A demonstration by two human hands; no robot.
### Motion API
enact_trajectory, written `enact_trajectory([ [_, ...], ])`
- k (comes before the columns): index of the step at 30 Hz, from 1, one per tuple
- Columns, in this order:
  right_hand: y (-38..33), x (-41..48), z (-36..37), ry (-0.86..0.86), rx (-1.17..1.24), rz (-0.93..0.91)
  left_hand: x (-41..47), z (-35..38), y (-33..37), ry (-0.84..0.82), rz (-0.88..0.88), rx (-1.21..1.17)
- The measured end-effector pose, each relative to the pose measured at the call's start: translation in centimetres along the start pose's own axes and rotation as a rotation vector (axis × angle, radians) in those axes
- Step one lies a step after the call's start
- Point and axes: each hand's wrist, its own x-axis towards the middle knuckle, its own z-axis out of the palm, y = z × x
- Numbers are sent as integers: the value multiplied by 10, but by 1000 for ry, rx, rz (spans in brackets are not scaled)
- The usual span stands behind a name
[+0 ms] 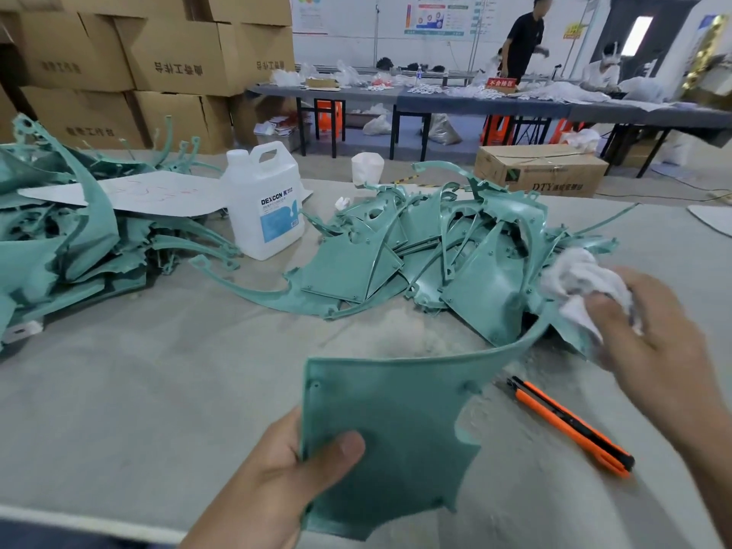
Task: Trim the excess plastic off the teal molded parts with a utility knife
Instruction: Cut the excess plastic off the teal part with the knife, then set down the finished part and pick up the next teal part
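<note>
Teal molded part (388,422) is held above the tabletop (158,390) by the left hand (277,481), gripped at its lower-left corner with the thumb on the upper face (fingers beneath are hidden). The right hand (657,350) is curled round a crumpled white cloth (582,279) at the right edge of the pile of teal parts (435,247). The utility knife (570,423) lies on the tabletop just right of the held part, touched by neither hand.
</note>
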Motion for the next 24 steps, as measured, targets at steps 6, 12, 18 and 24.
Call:
enact_trajectory([
  [6, -60, -17, 44, -113, 136, -196, 8, 5, 10, 138, 177, 353],
  [12, -30, 28, 11, 295, 310, 105, -8, -16, 29, 75, 173, 204],
  [18, -99, -32, 53, -29, 319, -208, 15, 26, 19, 199, 196, 611],
  [24, -114, -52, 82, -131, 294, -337, 17, 47, 4, 240, 351, 569],
])
